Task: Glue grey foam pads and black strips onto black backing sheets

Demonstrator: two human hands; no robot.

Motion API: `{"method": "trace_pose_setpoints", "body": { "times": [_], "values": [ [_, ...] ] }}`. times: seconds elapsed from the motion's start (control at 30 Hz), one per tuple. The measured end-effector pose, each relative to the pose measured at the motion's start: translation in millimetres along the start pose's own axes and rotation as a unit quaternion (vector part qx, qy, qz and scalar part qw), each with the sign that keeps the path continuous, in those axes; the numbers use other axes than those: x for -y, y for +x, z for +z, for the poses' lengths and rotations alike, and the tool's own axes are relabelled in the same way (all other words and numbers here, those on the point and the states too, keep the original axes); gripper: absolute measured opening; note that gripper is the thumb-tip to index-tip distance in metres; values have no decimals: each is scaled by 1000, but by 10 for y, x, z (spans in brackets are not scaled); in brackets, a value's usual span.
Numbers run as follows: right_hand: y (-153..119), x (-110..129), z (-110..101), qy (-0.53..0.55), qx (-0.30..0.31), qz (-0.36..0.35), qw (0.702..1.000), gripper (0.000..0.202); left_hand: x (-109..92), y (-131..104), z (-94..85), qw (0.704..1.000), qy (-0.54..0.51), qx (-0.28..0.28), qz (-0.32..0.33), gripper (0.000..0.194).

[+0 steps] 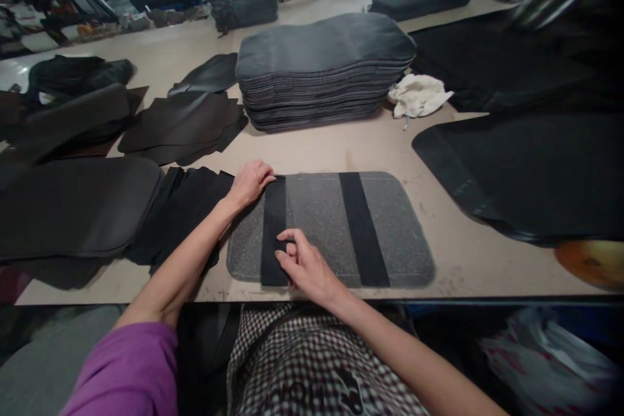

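A grey speckled panel (316,240) with rounded corners lies flat at the table's front edge. Two black strips cross it, a left strip (275,208) and a right strip (363,234). At the far end of the left strip, my left hand (251,183) has its fingers closed on the strip's edge. My right hand (305,266) is over the near part of the same strip. Its thumb and index finger are apart, the other fingers are curled, and nothing shows between them. Black fabric pieces (188,208) lie beside my left forearm.
Behind the panel stands a tall stack of dark panels (322,71), with a white cloth (419,96) at its right. Dark sheets (531,169) cover the right side. Larger dark panels (73,208) and brown-black pieces (175,123) lie at left. A round orange-brown object (592,263) sits front right.
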State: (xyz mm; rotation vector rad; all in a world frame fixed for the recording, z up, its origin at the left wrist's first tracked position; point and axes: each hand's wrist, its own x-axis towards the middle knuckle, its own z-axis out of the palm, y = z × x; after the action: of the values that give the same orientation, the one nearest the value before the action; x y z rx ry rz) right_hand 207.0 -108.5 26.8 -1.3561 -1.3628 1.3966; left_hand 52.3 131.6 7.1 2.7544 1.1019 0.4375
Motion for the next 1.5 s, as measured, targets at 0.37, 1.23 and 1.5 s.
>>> {"method": "trace_pose_setpoints", "body": {
  "times": [0.37,1.23,1.5],
  "values": [
    [98,-41,9,36,8,21,999,21,64,90,49,998,57,29,20,31],
    [84,-28,57,-159,75,28,984,12,-352,-419,-40,986,159,20,50,38],
    [117,39,23,-213,97,41,971,11,-368,-401,-19,986,162,25,38,43]
  ]
}}
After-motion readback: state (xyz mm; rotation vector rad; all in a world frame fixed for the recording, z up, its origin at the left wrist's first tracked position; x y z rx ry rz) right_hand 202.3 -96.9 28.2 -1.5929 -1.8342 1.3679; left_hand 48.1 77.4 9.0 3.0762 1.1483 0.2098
